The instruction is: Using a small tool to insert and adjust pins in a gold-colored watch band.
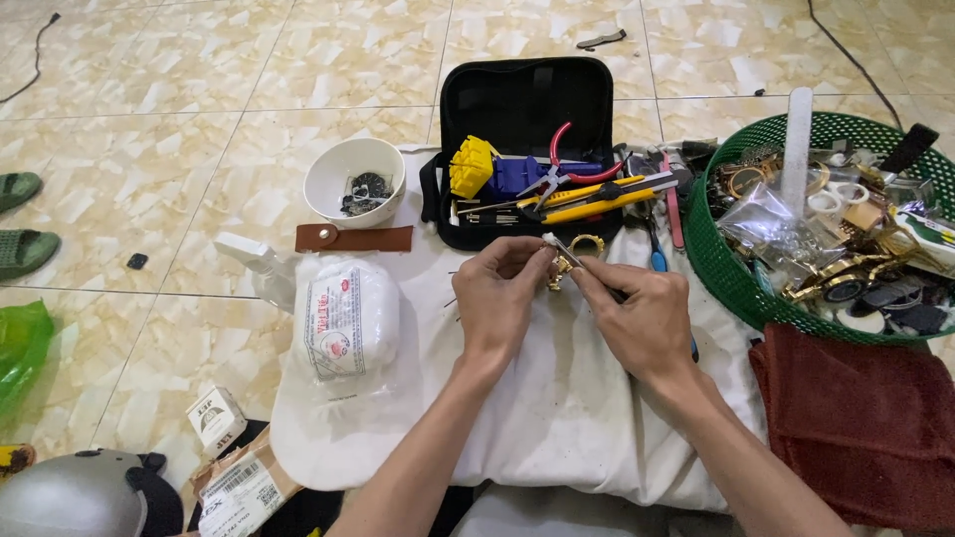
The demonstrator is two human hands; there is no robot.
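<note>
Head cam, L to R: I see white bowl [354, 180], then left hand [500, 298] pinching gold watch piece [569, 261] over white cloth [557, 418]. Right hand [642, 320] grips thin tool on same piece, tip hidden. Green basket [718, 261] far R.
</note>
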